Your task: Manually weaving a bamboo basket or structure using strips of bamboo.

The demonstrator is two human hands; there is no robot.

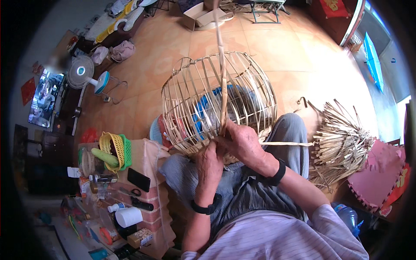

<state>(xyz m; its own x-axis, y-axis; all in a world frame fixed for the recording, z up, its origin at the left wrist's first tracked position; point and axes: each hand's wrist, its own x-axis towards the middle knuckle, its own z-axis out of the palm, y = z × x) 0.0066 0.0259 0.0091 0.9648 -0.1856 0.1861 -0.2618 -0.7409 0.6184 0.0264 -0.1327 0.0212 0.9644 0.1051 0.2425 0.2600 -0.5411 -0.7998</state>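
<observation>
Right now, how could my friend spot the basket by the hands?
Find the tiled floor, then the person's right knee. The big pale basket is just left of it, with the left hand and right hand at its near edge. Unlike the yellow basket and green basket, it's thin strips with big gaps.

The basket (190,146) is positioned before the person's lap (242,199). Left hand (210,162) and right hand (247,145) are at its near side. Right of the basket: straw bundle (342,147); farther right and beyond, umbrella (373,63). Left of the basket, toward the person: table (147,162), bearing a phone (138,180) and a strainer (104,141) with a cucumber (105,157) in it. Left of and beyond the basket: fan (81,70). Well beyond the basket: cardboard box (203,16).
</observation>
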